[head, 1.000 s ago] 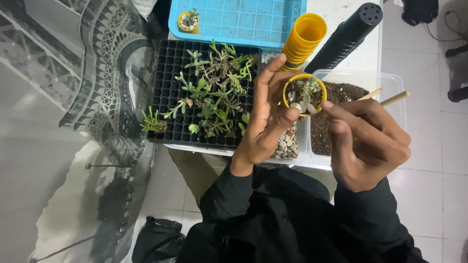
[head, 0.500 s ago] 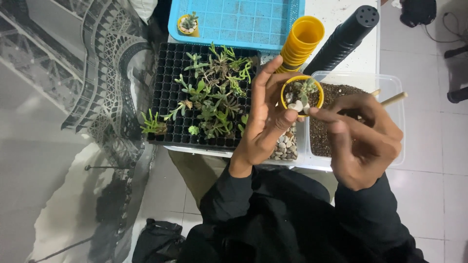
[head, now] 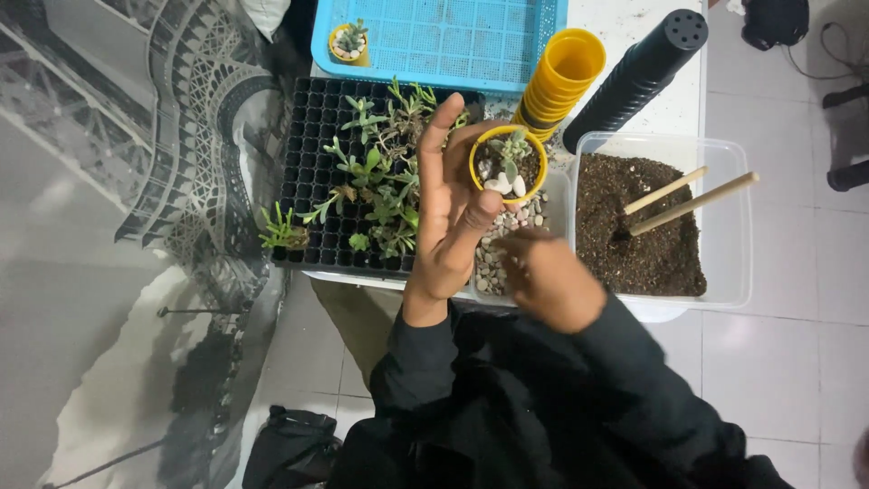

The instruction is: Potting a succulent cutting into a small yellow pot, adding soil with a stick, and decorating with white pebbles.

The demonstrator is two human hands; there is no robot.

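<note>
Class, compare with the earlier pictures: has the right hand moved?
Yes. The right hand has moved left, off the soil tub, to the pebble tray; the sticks stay in the soil.

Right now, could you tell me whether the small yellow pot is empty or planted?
Planted: the yellow pot in the left hand holds soil, a small succulent and white pebbles.

Pot: I hold a small round yellow pot (head: 508, 163) upright in my left hand (head: 450, 217), above the table edge.
Plant: a little pale green succulent (head: 512, 150) stands in dark soil inside it.
Top dressing: a few white pebbles (head: 503, 185) lie on the soil at the near rim.
Pebble tub: small grey and white stones (head: 496, 258) fill a clear container; my right hand (head: 543, 279) dips its fingers into them.
</note>
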